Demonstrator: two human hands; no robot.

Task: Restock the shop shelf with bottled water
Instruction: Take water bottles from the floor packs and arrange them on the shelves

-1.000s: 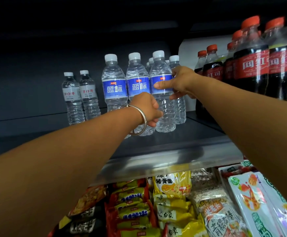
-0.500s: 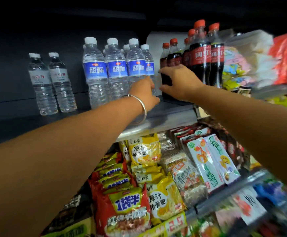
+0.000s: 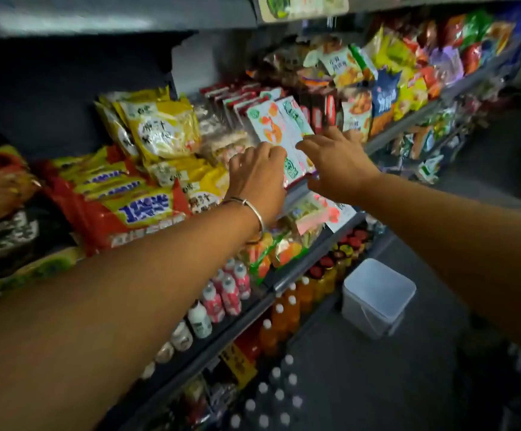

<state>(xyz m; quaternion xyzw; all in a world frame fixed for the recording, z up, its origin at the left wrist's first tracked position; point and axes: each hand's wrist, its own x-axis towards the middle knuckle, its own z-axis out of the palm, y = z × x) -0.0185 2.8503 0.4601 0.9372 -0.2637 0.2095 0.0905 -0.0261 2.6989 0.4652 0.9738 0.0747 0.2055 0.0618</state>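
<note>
**Hands free, water on the floor**

A pack of water bottles [image 3: 276, 396] is seen standing on the floor at the foot of the shelf [image 3: 296, 276]. Further up, the left hand [image 3: 257, 172] is loosely curled and the right hand [image 3: 335, 164] spread; nothing is held. Snack packets [image 3: 279, 132] are stacked just behind them

At ten o'clock from me a stack of yellow noodle packets [image 3: 163, 129] leans on the snack shelf, with red and yellow packets [image 3: 135, 209] lying just below it at nine. Straight ahead stand white and green pouches [image 3: 276, 126]. Lower down, small pink and white drink bottles [image 3: 222, 297] sit beside orange juice bottles [image 3: 287, 315]. At four o'clock a white plastic tub [image 3: 377, 297] rests on the floor.
</note>
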